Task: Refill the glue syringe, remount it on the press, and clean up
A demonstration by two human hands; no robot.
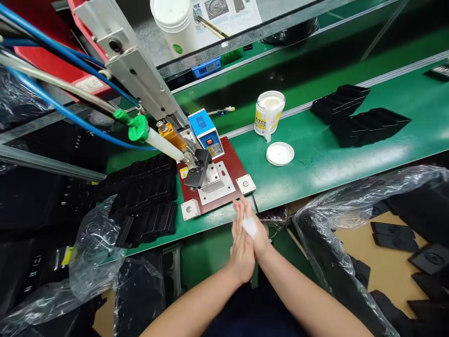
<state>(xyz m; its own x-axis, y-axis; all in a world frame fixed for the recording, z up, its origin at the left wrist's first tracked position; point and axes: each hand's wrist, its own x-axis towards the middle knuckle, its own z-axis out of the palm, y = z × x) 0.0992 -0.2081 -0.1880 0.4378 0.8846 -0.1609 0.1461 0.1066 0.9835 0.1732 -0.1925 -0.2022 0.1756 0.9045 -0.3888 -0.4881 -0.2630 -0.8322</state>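
Observation:
My left hand [242, 257] and my right hand [260, 236] are pressed together palm to palm, just off the front edge of the bench, with fingers stretched forward. A white wipe [250, 227] shows between them, on the thumb side of my right hand; the rest of it is hidden. Beyond my fingertips stands a small press [199, 168] on a dark red base plate [231, 154], with a black part in its head. Farther right is an uncapped white and yellow tub [261, 117] with a wipe hanging out. Its white lid [280, 154] lies in front of it.
Black parts [150, 192] stand in rows left of the press, and more black parts [368, 126] lie at the right. A plastic-lined box [372, 252] with loose black parts is at my right. Blue hoses [70, 112] cross the upper left. A white bucket [175, 28] stands on the shelf.

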